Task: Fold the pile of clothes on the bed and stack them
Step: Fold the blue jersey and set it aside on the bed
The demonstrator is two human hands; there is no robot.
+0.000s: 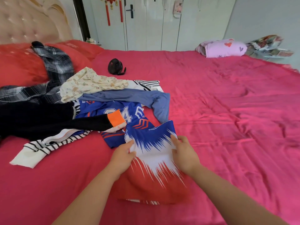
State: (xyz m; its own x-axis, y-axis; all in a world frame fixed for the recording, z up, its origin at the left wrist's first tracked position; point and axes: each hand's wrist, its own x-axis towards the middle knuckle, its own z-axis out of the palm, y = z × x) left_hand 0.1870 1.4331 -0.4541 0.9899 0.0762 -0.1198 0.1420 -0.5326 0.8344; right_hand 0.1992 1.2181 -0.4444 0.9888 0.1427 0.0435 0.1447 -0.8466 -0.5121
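Observation:
A blue, white and red garment (152, 163) lies on the pink bedspread (227, 127) in front of me. My left hand (123, 156) grips its left edge and my right hand (185, 153) grips its right edge, fingers curled onto the cloth. Behind it spreads the unfolded pile: a blue numbered jersey (113, 114), a grey-blue shirt (146, 98), a cream printed piece (90, 83), a black garment with an orange cuff (48, 120), a striped top (40, 146) and a plaid shirt (55, 65).
Red pillows (19, 65) and a padded headboard (29, 21) lie at the far left. A small black fan (116, 66) sits mid-bed. A pink bundle (222, 47) and bags (267, 44) rest at the far right edge. Wardrobe doors (154, 23) stand behind.

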